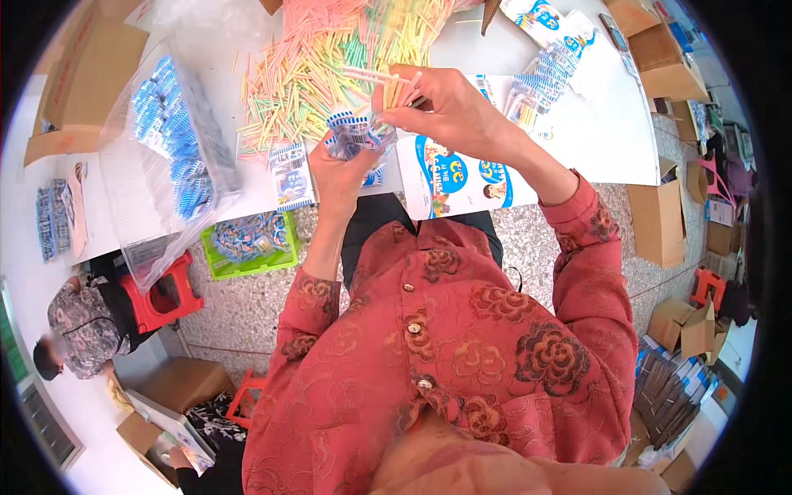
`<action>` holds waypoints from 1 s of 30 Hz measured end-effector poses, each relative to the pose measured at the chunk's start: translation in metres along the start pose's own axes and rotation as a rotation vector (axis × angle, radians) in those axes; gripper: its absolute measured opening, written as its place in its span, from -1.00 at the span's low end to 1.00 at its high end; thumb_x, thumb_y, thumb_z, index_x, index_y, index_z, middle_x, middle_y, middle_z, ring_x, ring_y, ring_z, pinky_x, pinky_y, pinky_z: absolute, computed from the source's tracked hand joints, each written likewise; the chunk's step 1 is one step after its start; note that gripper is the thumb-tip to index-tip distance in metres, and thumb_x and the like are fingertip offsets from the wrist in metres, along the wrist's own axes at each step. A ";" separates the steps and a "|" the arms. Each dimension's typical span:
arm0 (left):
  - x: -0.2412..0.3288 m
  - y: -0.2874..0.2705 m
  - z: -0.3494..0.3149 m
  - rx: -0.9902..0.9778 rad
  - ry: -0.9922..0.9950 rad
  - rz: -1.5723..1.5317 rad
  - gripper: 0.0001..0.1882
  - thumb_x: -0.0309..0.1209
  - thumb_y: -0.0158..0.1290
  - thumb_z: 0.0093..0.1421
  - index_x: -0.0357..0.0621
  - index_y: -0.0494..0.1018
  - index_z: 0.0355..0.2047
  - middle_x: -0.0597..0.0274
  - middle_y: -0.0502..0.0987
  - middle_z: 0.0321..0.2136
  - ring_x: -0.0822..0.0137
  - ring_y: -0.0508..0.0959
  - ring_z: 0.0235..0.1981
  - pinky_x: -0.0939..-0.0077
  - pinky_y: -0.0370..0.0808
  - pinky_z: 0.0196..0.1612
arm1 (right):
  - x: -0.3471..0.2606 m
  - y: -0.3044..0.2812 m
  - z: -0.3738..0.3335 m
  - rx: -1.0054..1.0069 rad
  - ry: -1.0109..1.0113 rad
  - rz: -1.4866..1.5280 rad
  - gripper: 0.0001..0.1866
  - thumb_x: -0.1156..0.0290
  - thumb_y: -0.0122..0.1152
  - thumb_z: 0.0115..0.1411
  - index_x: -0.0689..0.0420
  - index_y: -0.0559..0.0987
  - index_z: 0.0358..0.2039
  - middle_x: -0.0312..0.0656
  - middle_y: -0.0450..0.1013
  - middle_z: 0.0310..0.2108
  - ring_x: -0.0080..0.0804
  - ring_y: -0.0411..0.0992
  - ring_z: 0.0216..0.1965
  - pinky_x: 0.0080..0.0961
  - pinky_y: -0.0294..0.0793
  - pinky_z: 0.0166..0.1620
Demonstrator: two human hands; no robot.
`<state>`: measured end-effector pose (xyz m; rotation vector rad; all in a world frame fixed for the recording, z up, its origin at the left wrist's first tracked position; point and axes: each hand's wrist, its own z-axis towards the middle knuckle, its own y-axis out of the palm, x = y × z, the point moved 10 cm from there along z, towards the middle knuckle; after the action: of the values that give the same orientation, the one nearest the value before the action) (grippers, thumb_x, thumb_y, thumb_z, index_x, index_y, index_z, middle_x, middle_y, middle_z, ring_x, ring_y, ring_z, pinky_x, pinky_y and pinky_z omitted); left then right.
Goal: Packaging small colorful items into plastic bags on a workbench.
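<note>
Over the table edge, my left hand is closed around a small clear pouch with blue-and-white stripes. Just right of it, my right hand pinches several thin pastel sticks, pink and yellow among them. Those sticks are right by the pouch; whether their ends are inside it I cannot tell. Beyond both hands spreads a loose heap of pink, yellow and green sticks. A flat striped packet lies by my left wrist. Under my right forearm is a larger white-and-blue printed bag.
A clear plastic bag with rows of blue packets lies at left. More striped packets sit at right. A green crate of packets stands below the table edge. Cardboard boxes, a red stool and another person are around.
</note>
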<state>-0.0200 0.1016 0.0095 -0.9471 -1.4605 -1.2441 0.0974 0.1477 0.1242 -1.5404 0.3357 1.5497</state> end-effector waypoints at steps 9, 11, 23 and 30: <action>-0.001 -0.001 0.003 0.020 -0.011 0.030 -0.84 -0.59 0.17 -0.05 -0.20 0.47 -0.41 0.42 0.50 -0.57 0.67 0.39 -0.64 0.79 0.26 -0.60 | -0.002 -0.005 0.006 0.039 -0.069 -0.238 -0.83 0.42 0.14 0.10 0.23 0.46 -0.32 -0.19 0.38 -0.60 -0.49 0.33 -0.57 -0.54 0.29 -0.49; -0.002 -0.003 0.004 0.045 -0.036 0.010 -0.86 -0.60 0.18 -0.05 -0.17 0.47 -0.46 0.44 0.48 -0.61 0.68 0.36 -0.69 0.78 0.21 -0.65 | 0.002 -0.007 0.007 0.027 -0.076 -0.205 -0.82 0.41 0.14 0.10 0.24 0.46 -0.32 -0.21 0.35 -0.62 -0.52 0.31 -0.57 -0.55 0.29 -0.49; 0.001 0.000 0.004 0.033 -0.005 -0.013 -0.85 -0.56 0.22 -0.05 -0.16 0.48 -0.46 0.43 0.49 -0.60 0.69 0.35 -0.69 0.78 0.21 -0.66 | 0.010 -0.010 0.006 0.040 -0.062 -0.119 -0.84 0.39 0.12 0.12 0.23 0.45 -0.37 -0.27 0.34 -0.63 -0.59 0.27 -0.58 -0.57 0.29 -0.49; 0.009 0.006 0.007 0.029 0.039 0.083 -0.87 -0.56 0.20 -0.04 -0.16 0.49 -0.45 0.45 0.48 -0.61 0.70 0.32 -0.71 0.78 0.18 -0.67 | 0.007 -0.003 0.010 0.010 -0.039 -0.272 -0.82 0.37 0.09 0.14 0.23 0.44 -0.35 -0.14 0.37 -0.62 -0.40 0.33 -0.58 -0.48 0.32 -0.48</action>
<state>-0.0179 0.1088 0.0191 -0.9490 -1.3915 -1.1722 0.0944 0.1596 0.1211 -1.4788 0.1053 1.3602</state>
